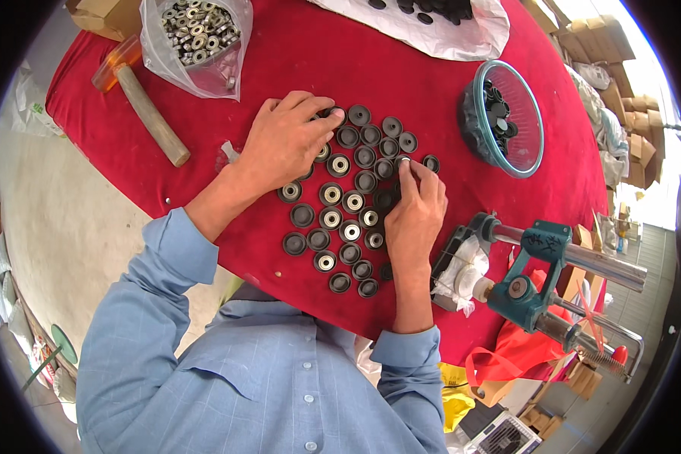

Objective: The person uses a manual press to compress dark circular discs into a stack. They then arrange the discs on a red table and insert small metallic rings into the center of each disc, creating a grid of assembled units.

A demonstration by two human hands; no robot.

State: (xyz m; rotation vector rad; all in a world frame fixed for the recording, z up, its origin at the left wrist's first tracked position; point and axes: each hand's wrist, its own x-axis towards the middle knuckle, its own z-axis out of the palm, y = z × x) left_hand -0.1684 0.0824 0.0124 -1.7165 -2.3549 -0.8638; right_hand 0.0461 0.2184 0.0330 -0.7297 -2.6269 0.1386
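Observation:
On a red-covered table, several round black caps (302,216) lie in loose rows. Some are hollow, and others have a silver ring bearing (331,194) seated in the middle. My left hand (287,140) reaches over the upper left of the group, its fingers curled around a black cap (324,113) that shows partly between them. At the right side of the rows, my right hand (418,212) is closed in a pinch. A small pale, shiny bit shows at its fingertips; what it is I cannot make out. The right hand covers some caps beneath it.
A clear bag of bearings (197,34) stands at the back left beside a hammer (147,110) with an orange head. A glass bowl (533,113) holds more black pieces at right. Nearer, a green hand press (533,265) stands at the table's right edge. Black discs lie on a white sack (477,34).

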